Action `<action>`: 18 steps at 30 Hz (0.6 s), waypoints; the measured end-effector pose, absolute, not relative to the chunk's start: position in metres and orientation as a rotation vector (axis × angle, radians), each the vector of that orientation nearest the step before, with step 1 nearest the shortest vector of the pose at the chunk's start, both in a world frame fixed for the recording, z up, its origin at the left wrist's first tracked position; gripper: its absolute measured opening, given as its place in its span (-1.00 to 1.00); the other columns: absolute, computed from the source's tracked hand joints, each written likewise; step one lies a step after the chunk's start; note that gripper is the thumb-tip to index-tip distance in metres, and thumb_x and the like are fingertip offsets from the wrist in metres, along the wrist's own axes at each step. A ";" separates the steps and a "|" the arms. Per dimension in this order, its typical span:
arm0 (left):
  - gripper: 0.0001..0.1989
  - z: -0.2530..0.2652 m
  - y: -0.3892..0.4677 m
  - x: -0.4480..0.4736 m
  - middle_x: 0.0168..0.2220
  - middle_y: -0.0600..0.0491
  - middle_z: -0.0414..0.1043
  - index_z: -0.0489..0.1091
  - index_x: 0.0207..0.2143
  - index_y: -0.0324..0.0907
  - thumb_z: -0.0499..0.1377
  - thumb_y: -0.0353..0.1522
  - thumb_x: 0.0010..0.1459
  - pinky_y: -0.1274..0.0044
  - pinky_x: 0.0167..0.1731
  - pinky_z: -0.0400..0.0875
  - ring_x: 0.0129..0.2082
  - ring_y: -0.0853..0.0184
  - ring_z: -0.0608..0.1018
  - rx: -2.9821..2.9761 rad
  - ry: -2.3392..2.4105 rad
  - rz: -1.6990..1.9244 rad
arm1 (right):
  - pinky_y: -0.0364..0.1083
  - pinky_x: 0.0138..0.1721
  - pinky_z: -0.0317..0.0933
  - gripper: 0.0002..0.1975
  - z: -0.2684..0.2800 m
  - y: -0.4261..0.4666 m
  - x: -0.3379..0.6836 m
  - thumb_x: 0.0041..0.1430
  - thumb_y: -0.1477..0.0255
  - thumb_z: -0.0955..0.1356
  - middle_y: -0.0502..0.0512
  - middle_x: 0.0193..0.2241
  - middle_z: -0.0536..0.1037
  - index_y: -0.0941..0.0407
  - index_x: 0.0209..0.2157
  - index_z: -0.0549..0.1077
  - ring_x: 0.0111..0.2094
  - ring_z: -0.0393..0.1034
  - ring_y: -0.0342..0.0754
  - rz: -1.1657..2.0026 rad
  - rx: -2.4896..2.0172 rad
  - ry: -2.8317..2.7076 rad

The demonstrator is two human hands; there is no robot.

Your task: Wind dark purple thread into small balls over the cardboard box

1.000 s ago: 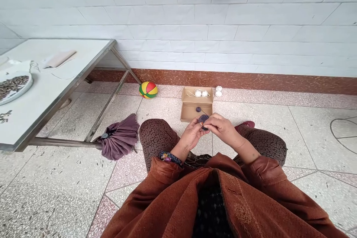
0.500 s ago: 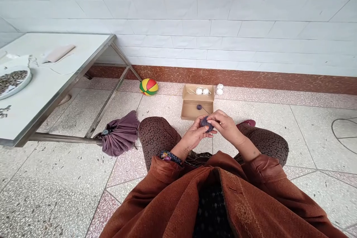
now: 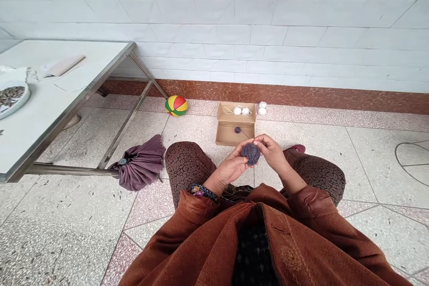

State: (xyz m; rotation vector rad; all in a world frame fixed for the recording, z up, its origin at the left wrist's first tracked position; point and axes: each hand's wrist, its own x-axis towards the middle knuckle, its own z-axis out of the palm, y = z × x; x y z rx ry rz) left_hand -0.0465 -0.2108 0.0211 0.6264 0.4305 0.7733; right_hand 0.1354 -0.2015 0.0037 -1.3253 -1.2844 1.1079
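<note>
Between my knees, my left hand [image 3: 232, 166] is closed around a dark purple-grey ball of yarn [image 3: 250, 154], thumb on its near side. My right hand [image 3: 272, 152] pinches the yarn strand at the ball's upper right, fingertips close against the ball. That strand runs down to a smaller dark yarn ball [image 3: 237, 130] in the open cardboard box [image 3: 228, 137] on the floor. Two white yarn balls [image 3: 241, 111] with a loose white strand lie in the box's lid.
White yarn balls [image 3: 262, 108] lie right of the box. A colourful ball [image 3: 176, 105] and a gathered purple cloth [image 3: 142, 165] are by the metal-framed table [image 3: 110, 60] at left, which bears a dish [image 3: 25, 97]. A wire ring [image 3: 414, 163] lies far right.
The yarn ball has turned in my left hand and shows more of its face. My right hand has shifted from over the ball to its upper right edge. The view has shifted slightly.
</note>
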 end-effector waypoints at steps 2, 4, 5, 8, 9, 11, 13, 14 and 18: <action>-0.36 0.024 -0.211 -0.048 0.04 -0.12 0.49 0.38 0.20 -0.07 0.34 -0.36 0.02 0.38 -0.06 0.35 0.02 0.14 0.54 0.630 0.399 0.755 | -0.13 -0.47 0.23 -0.73 0.001 -0.204 0.137 0.18 0.13 0.41 -0.06 -0.48 0.43 0.05 -0.32 0.45 -0.51 0.25 -0.12 1.166 -1.293 -1.249; -0.34 0.025 -0.212 -0.049 0.03 -0.13 0.51 0.36 0.21 -0.09 0.34 -0.34 0.02 0.37 -0.06 0.37 -0.01 0.14 0.57 0.620 0.390 0.736 | -0.13 -0.46 0.21 -0.72 -0.003 -0.206 0.138 0.19 0.12 0.40 -0.07 -0.49 0.41 0.05 -0.32 0.43 -0.51 0.24 -0.12 1.210 -1.264 -1.219; -0.34 0.025 -0.212 -0.049 0.03 -0.13 0.51 0.36 0.22 -0.09 0.35 -0.34 0.02 0.37 -0.07 0.37 -0.04 0.15 0.58 0.612 0.395 0.731 | -0.13 -0.45 0.21 -0.72 -0.005 -0.208 0.138 0.20 0.12 0.39 -0.07 -0.49 0.41 0.05 -0.32 0.43 -0.50 0.25 -0.12 1.216 -1.261 -1.220; -0.33 0.024 -0.209 -0.052 0.04 -0.10 0.49 0.35 0.22 -0.07 0.35 -0.34 0.03 0.36 -0.04 0.39 -0.09 0.18 0.60 0.590 0.442 0.756 | -0.09 -0.34 0.28 -0.72 -0.014 -0.214 0.137 0.26 0.12 0.35 -0.02 -0.44 0.47 0.05 -0.32 0.44 -0.43 0.33 -0.07 1.116 -1.304 -1.337; -0.34 0.023 -0.208 -0.053 0.03 -0.08 0.49 0.36 0.21 -0.07 0.36 -0.35 0.03 0.36 -0.03 0.39 -0.10 0.20 0.60 0.596 0.471 0.775 | -0.06 -0.28 0.30 -0.72 -0.017 -0.216 0.136 0.28 0.14 0.33 0.01 -0.42 0.49 0.06 -0.32 0.45 -0.38 0.37 -0.05 1.043 -1.324 -1.407; -0.38 0.020 -0.205 -0.055 0.01 -0.05 0.49 0.39 0.17 -0.07 0.36 -0.38 0.01 0.40 -0.06 0.40 -0.12 0.24 0.58 0.636 0.557 0.826 | -0.02 -0.19 0.32 -0.72 -0.021 -0.220 0.134 0.32 0.17 0.31 0.07 -0.37 0.53 0.07 -0.34 0.46 -0.30 0.41 -0.01 0.898 -1.341 -1.560; -0.41 0.015 -0.202 -0.057 0.00 -0.02 0.49 0.42 0.13 -0.08 0.37 -0.40 0.00 0.46 -0.11 0.39 -0.12 0.28 0.55 0.701 0.660 0.894 | -0.01 -0.17 0.34 -0.72 -0.019 -0.226 0.130 0.37 0.20 0.30 0.10 -0.36 0.54 0.07 -0.35 0.47 -0.28 0.43 0.01 0.825 -1.314 -1.721; -0.42 0.012 -0.201 -0.058 0.00 -0.01 0.49 0.42 0.11 -0.08 0.36 -0.41 -0.01 0.48 -0.12 0.37 -0.12 0.30 0.53 0.739 0.711 0.934 | -0.02 -0.17 0.34 -0.72 -0.016 -0.228 0.128 0.39 0.22 0.29 0.10 -0.36 0.55 0.07 -0.34 0.48 -0.28 0.44 0.00 0.821 -1.279 -1.808; -0.41 0.003 -0.200 -0.061 -0.05 0.04 0.49 0.40 0.13 -0.09 0.33 -0.42 -0.01 0.47 -0.02 0.34 -0.10 0.32 0.49 0.910 0.873 1.013 | -0.06 -0.19 0.34 -0.77 0.011 -0.234 0.122 0.42 0.30 0.30 0.09 -0.33 0.55 0.07 -0.27 0.52 -0.28 0.46 -0.04 0.863 -1.055 -2.098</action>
